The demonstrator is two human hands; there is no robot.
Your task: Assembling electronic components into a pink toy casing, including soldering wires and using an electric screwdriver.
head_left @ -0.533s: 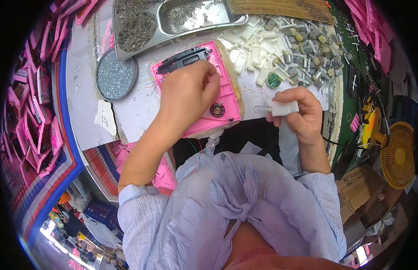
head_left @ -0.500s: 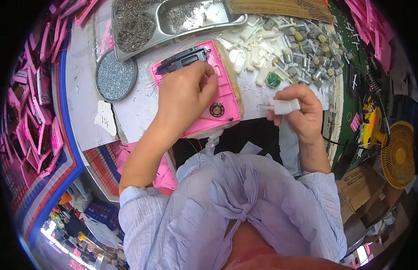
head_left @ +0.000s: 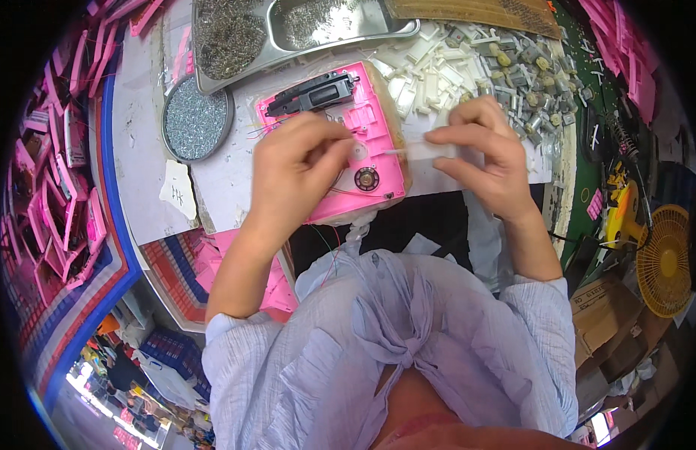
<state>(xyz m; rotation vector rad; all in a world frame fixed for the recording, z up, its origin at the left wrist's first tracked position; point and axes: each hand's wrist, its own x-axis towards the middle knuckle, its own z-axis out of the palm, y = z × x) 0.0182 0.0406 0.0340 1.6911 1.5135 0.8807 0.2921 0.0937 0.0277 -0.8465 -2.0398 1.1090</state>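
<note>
My right hand (head_left: 492,161) pinches a white plastic piece (head_left: 419,153), smeared by motion, whose thin stem points left over a pink plastic shell (head_left: 378,127). Closed at the fingertips, my left hand (head_left: 297,161) is above the shell's middle. A small whitish round part (head_left: 359,151) shows beside those fingertips; whether they grip it is unclear. Within the shell, a black slotted block (head_left: 314,93) lies along the far side and a round black speaker (head_left: 366,178) sits at the near right. Thin coloured wires (head_left: 259,129) stick out left of the shell.
White plastic parts (head_left: 430,79) and small motors (head_left: 524,71) are heaped at the far right. Metal trays (head_left: 340,41) of springs stand behind the shell, and a round dish (head_left: 196,118) of small metal pieces stands left. A yellow fan (head_left: 665,251) is at right.
My right hand has brought the white piece leftward and slightly up, so its stem now reaches over the shell. My left hand has shifted slightly, staying above the shell.
</note>
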